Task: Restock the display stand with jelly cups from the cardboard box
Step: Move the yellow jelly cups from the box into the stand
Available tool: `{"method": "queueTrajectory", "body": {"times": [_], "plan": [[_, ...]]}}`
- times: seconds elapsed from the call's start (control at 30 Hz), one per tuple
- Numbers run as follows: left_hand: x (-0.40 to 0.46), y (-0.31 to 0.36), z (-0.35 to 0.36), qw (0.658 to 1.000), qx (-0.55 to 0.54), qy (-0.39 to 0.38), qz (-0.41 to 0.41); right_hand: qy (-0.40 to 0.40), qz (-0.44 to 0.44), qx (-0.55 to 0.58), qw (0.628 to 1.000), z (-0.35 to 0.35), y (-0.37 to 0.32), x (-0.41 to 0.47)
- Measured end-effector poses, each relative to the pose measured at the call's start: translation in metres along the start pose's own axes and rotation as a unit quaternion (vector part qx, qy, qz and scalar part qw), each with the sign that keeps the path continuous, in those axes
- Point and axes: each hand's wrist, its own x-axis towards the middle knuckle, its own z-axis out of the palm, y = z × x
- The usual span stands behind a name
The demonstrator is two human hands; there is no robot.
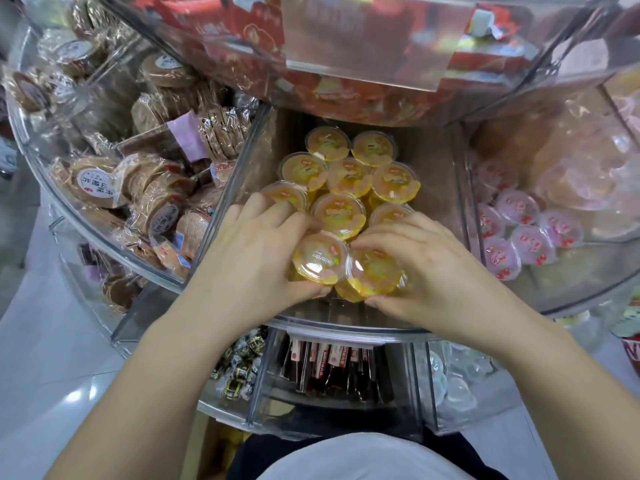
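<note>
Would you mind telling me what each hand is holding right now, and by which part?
The left hand grips a round yellow jelly cup by its rim; the right hand grips a second yellow jelly cup likewise.

In the middle compartment of the display stand (242, 157) — jelly cups (346, 178) packed toward the back, two more cups at the front, one under the left hand (263, 244), one under the right hand (422, 265). Left compartment — wrapped round biscuits (138, 188). Right compartment — other jelly cups (519, 230). Below, upright snack sticks (332, 368)
</note>
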Motion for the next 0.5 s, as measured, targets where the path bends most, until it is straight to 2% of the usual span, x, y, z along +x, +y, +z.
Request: {"method": "queueTrajectory", "body": {"times": [0.17,0.37,0.5], "plan": [[-0.004,0.000,0.003,1.000,-0.009,-0.021,-0.016,-0.006,-0.010,-0.002,1.000,0.002,-0.001,0.000],[-0.002,-0.008,-0.005,0.995,-0.062,-0.066,0.034,0.020,0.002,0.002,1.000,0.001,0.000,-0.005],[-0.002,-0.009,0.000,0.996,-0.060,-0.032,0.053,0.019,0.012,0.007,1.000,0.001,-0.001,-0.005]]}}
